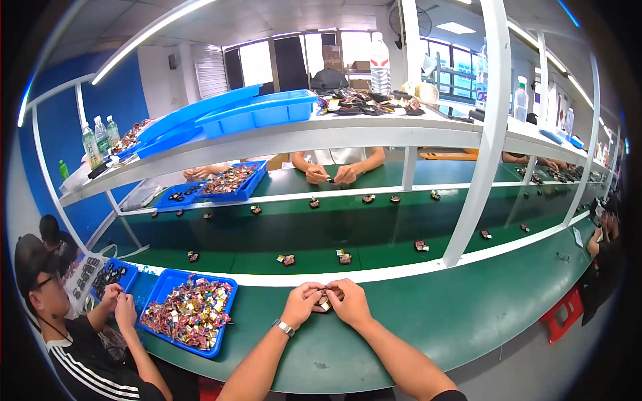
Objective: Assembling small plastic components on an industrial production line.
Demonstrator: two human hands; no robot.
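Over the green workbench [414, 314], my left hand [303, 310] and my right hand [349, 305] meet at the fingertips. Between them is a small dark part [325, 305] with a yellow and white piece showing on it. Both hands are closed on it, fingers pinching from either side, and they hide most of its shape. A watch [284, 327] circles my left wrist. To the left of my hands, a blue tray [211, 349] is heaped with small red, yellow and white pieces.
Beyond a white rail [374, 274], small parts [344, 256] lie spaced along a green belt [374, 235]. A white post [478, 180] rises to the right. At left sits a co-worker [87, 347]; another person's hands [331, 175] work opposite. Overhead, a shelf [294, 137] carries blue trays and bottles.
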